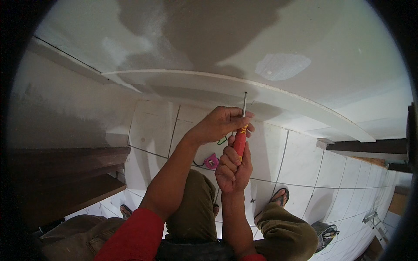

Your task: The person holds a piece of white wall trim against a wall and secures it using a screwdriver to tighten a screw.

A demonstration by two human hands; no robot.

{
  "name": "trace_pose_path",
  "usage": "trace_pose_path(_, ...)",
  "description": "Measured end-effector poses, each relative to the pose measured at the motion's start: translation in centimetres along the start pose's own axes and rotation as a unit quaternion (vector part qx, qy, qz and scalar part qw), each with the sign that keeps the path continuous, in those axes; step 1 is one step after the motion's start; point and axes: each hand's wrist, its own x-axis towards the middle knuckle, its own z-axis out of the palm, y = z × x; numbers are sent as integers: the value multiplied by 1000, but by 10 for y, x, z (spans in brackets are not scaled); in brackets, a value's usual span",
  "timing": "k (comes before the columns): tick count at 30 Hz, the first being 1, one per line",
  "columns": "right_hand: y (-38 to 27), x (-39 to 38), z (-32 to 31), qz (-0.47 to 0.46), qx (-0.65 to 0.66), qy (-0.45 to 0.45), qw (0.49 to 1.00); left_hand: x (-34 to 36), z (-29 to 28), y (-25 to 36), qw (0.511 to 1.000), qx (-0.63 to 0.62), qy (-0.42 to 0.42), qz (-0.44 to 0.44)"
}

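Observation:
Both my hands are on a screwdriver with a red and yellow handle (240, 145). Its metal shaft points up and away from me, and the tip meets a dark spot on the face of a long white board (196, 82) running along the wall. Higher up, my left hand (224, 122) has its fingers closed around where the shaft enters the handle. My right hand (233, 168) wraps the lower end of the handle. On the tiles just beyond my left knee lies a pink tape measure (212, 162). A green object (223, 140) is partly hidden behind my hands.
Dark brown wooden pieces (78, 163) stand at the left, near a leg in brown trousers (82, 235). A tool bag (325, 235) rests by my right knee, and a metal ladder (375, 226) is farther right. The wall (348, 65) bears a pale patch.

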Motion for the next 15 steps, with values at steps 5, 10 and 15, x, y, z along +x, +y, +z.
trace_pose_path(5,3,-4,10,-182,-418,148,878,-3,-3,-1,999,31,30,4)
trace_pose_path(10,11,0,16,-388,-698,146,584,0,-1,-1,994,90,55,8)
trace_pose_path(15,10,2,17,-354,-687,153,615,9,1,-7,988,89,118,36)
